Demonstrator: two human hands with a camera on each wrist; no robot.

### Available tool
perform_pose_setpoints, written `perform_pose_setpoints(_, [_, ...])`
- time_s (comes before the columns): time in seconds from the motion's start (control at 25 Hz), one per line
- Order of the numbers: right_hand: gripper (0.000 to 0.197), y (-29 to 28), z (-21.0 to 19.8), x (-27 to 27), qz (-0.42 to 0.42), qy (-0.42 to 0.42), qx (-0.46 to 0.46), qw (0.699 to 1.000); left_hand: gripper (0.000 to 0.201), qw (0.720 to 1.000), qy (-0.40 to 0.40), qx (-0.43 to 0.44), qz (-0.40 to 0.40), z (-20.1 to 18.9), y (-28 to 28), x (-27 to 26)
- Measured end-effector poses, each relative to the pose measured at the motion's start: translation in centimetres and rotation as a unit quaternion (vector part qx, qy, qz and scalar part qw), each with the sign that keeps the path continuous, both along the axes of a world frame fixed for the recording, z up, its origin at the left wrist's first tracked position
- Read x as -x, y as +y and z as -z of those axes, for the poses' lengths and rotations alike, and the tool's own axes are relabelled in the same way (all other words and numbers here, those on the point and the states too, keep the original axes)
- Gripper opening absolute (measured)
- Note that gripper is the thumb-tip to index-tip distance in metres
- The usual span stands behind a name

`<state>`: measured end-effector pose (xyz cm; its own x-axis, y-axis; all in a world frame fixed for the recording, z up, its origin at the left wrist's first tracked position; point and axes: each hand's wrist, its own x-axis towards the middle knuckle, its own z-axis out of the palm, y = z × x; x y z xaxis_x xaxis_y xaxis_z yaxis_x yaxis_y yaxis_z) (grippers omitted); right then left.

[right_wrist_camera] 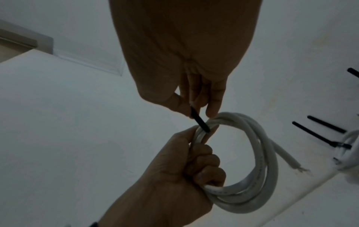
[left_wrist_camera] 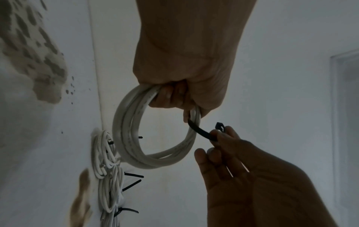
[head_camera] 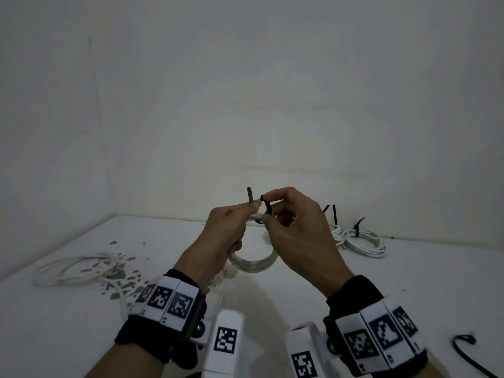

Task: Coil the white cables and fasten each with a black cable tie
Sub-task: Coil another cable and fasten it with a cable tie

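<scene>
My left hand (head_camera: 231,227) grips a coiled white cable (head_camera: 252,263) held up above the table; the coil hangs below the fist (left_wrist_camera: 184,95), ring-shaped (left_wrist_camera: 155,135). A black cable tie (head_camera: 267,207) curves round the coil's top strands. My right hand (head_camera: 275,203) pinches the tie near its head end between thumb and forefinger (left_wrist_camera: 219,135). The tie's tail (head_camera: 249,195) sticks up by the left fingertips. In the right wrist view the tie (right_wrist_camera: 200,121) runs from the right fingers into the coil (right_wrist_camera: 258,161), whose cut end (right_wrist_camera: 291,162) hangs free.
Several tied white coils (head_camera: 362,241) with black tie tails lie at the back right by the wall. A loose white cable (head_camera: 73,271) sprawls at the left near chipped paint patches (head_camera: 122,271). A spare black tie (head_camera: 469,353) lies at the front right.
</scene>
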<state>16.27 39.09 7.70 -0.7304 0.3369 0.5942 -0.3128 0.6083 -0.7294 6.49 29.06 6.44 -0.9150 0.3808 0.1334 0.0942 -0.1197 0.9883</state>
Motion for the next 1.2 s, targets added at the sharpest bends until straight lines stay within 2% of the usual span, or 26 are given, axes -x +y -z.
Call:
perform_pose_setpoints(0.08, [0.025, -0.2, -0.3, -0.4, 0.004, 0.004, -0.020, 1.000, 0.017, 1.000, -0.008, -0.005, 0.012, -0.1, -0.2, 0.0])
perform_pose_setpoints(0.2, [0.023, -0.2, -0.8, -0.9, 0.026, 0.049, 0.003, 0.998, 0.019, 0.999, 0.013, -0.005, 0.036, -0.3, -0.4, -0.3])
perform_pose_setpoints(0.36, [0.024, -0.1, -1.4, -1.3, 0.050, 0.078, 0.010, 0.996, 0.018, 0.995, 0.091, 0.012, 0.047, -0.9, -0.5, -0.6])
perform_pose_setpoints(0.44, [0.028, 0.3, -1.5, -1.1, 0.063, 0.059, 0.003, 0.996, 0.018, 0.988, 0.137, 0.049, 0.049, -1.2, -0.7, -0.8])
perform_pose_setpoints(0.56, [0.032, 0.7, -1.0, -0.6, 0.086, 0.011, -0.065, 0.994, 0.019, 0.972, 0.198, 0.107, 0.075, -1.3, -1.1, -1.3])
perform_pose_setpoints(0.68, [0.032, 1.0, -0.6, -0.4, 0.127, 0.015, -0.133, 0.983, 0.019, 0.969, 0.192, 0.128, 0.088, -1.1, -1.2, -1.3])
perform_pose_setpoints(0.88, [0.027, 1.5, -0.3, -0.2, 0.133, 0.021, -0.132, 0.982, 0.015, 0.967, 0.203, 0.136, 0.070, -0.6, -1.2, -0.4])
perform_pose_setpoints(1.04, [0.016, 1.8, -0.2, -0.1, 0.109, 0.002, -0.067, 0.992, 0.022, 0.954, 0.236, 0.178, 0.060, -0.4, -1.0, -0.1])
perform_pose_setpoints(1.2, [0.014, 1.8, 0.0, 0.1, 0.106, -0.010, -0.070, 0.992, 0.024, 0.945, 0.251, 0.197, 0.074, -0.6, -1.3, -0.4])
